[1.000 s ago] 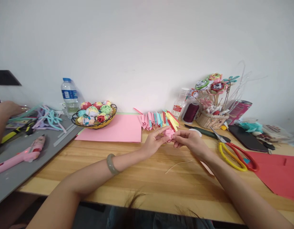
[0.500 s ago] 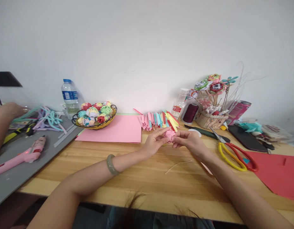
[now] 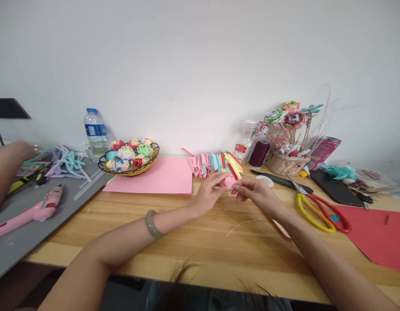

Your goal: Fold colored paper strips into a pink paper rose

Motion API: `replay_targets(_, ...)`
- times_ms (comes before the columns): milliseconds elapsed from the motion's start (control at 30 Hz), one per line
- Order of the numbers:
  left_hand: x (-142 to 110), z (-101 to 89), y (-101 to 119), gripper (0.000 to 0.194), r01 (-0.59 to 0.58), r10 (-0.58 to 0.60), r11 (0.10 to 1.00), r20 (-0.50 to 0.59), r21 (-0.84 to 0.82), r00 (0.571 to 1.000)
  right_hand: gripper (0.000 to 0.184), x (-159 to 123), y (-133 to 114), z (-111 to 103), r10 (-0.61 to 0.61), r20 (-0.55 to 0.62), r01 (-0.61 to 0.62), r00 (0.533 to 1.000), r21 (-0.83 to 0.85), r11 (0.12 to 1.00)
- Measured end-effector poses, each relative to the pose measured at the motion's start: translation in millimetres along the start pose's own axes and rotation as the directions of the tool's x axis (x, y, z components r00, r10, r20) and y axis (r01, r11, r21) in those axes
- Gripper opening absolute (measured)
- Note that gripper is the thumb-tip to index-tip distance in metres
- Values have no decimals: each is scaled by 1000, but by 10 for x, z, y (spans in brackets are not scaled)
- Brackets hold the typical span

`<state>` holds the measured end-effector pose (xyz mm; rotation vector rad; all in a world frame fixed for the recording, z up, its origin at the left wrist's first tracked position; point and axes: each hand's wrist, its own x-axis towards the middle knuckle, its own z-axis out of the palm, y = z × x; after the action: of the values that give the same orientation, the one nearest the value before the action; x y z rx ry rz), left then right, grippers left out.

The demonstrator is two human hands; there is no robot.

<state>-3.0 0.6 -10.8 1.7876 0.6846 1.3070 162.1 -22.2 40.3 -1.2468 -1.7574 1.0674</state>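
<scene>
Pink folded paper piece [image 3: 228,182]: found held between both hands above the bench [image 3: 148,250], near the middle of the scene.
Left hand [image 3: 208,194]: fingers grasped the piece from its left side; a ring and a grey-green bangle [image 3: 152,224] were worn on this arm.
Right hand [image 3: 256,191]: thumb and fingers were pinched together on the piece's right edge.
Cord [image 3: 243,225]: one thin, pale length lay loose on the near side of both hands.
Folded strips [image 3: 212,164]: stood in a row just beyond the hands, in pink, blue, red and yellow.
Pink sheets [image 3: 170,177]: lay flat to the left, partly under a yellow basket [image 3: 136,172] filled with paper flowers [image 3: 126,152].
Far side, right: a clear jar [image 3: 243,144], a dark purple spool [image 3: 259,154] and a wooden planter [image 3: 288,165] of flowers on stems were noted, with a pink can [image 3: 324,152] tilted beside them.
Scissors [image 3: 316,209]: lay with blades parted, handles yellow and red, near a black phone [image 3: 336,188] and red paper [image 3: 381,239].
Grey board [image 3: 57,235], left: carried a pink glue gun [image 3: 40,211] and pastel fuzzy stems [image 3: 68,162]; another person's hand [image 3: 21,151] was over its far end.
Water bottle [image 3: 96,134]: stood upright behind the basket.
</scene>
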Motion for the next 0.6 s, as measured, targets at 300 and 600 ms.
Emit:
replay_targets(300, 6, 15, -34, 41, -25, 26, 999, 3, -32, 1000, 27, 13, 30, -1, 30, -45, -29, 999, 19, 999)
replay_targets(600, -20, 8, -34, 42, -47, 49, 998, 39, -50, 998, 23, -6, 8, -9, 1, -17, 0, 1000, 47, 999)
